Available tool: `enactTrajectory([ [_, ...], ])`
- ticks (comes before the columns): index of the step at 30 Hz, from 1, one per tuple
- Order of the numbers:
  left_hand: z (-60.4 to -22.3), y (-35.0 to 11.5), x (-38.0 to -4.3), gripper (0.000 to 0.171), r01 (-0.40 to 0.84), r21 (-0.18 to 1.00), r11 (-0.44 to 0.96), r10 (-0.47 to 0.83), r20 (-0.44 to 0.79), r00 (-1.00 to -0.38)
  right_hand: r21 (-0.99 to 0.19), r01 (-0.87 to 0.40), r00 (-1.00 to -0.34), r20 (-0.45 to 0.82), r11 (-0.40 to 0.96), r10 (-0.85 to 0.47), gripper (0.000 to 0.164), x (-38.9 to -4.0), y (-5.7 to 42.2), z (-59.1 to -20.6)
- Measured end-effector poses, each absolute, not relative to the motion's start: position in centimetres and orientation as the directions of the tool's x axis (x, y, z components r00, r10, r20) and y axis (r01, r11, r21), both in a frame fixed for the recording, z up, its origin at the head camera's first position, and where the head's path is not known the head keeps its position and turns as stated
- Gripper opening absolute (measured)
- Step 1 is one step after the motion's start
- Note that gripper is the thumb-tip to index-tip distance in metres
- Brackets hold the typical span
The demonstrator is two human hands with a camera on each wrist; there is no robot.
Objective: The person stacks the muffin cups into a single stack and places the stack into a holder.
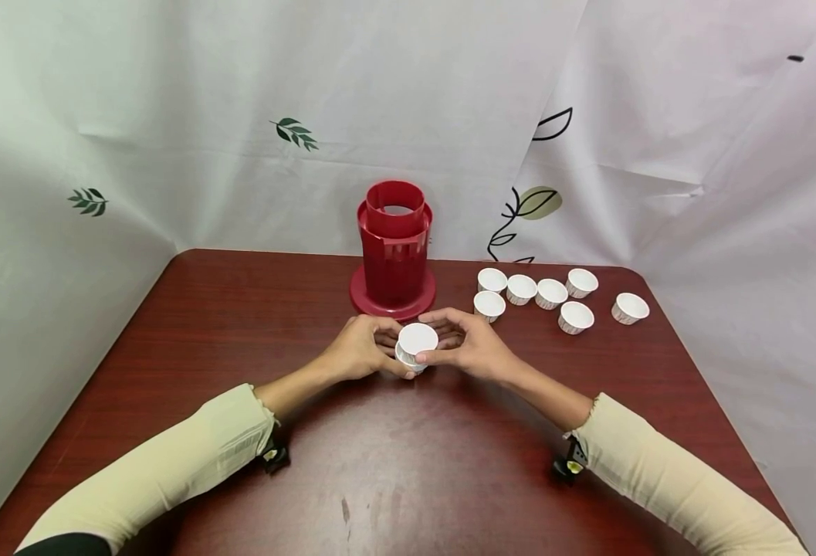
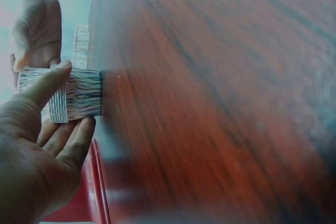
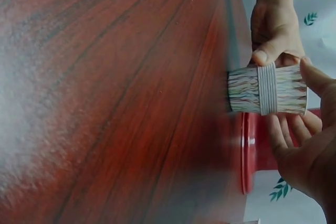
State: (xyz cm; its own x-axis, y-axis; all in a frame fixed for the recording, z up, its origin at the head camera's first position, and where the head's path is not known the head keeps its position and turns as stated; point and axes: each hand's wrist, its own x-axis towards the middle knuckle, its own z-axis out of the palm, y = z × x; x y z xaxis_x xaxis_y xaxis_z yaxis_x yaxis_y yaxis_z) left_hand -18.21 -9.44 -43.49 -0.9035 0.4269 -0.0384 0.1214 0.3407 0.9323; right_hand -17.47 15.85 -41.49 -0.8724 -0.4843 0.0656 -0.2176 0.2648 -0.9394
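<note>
A short stack of nested white paper cups point(image 3: 268, 90), printed with wavy lines, stands upright on the table in front of me. Its rims are packed close together. Another cup point(image 1: 418, 340) sits higher, rising out of the stack with its mouth up. My left hand point(image 1: 362, 347) holds the stack around its rims, thumb on the near side and fingers behind. With thumb and fingers, my right hand point(image 1: 473, 347) grips the upper cup near its rim. Just behind both hands is a red plastic cylinder point(image 1: 395, 266) with a wide round base and an open top.
Several loose paper cups point(image 1: 551, 293) stand upright at the back right of the brown wooden table point(image 1: 241, 309). A white patterned cloth point(image 1: 310, 77) hangs behind the table and along its sides.
</note>
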Motion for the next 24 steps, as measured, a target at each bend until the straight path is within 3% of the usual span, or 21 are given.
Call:
enactTrajectory([
  [7,-43.37,-9.45,-18.11,0.055,0.11,0.937,0.332,0.435,-0.048,-0.899,-0.942,-0.186,-0.879,0.032,0.279,-0.476,0.054,-17.23,15.68,-41.89],
  [24,-43.6,-9.65,-17.85,0.06,0.143,0.937,0.319,0.443,-0.015,-0.896,-0.945,-0.14,-0.89,-0.011,0.296,-0.455,0.059,-17.02,15.72,-42.31],
])
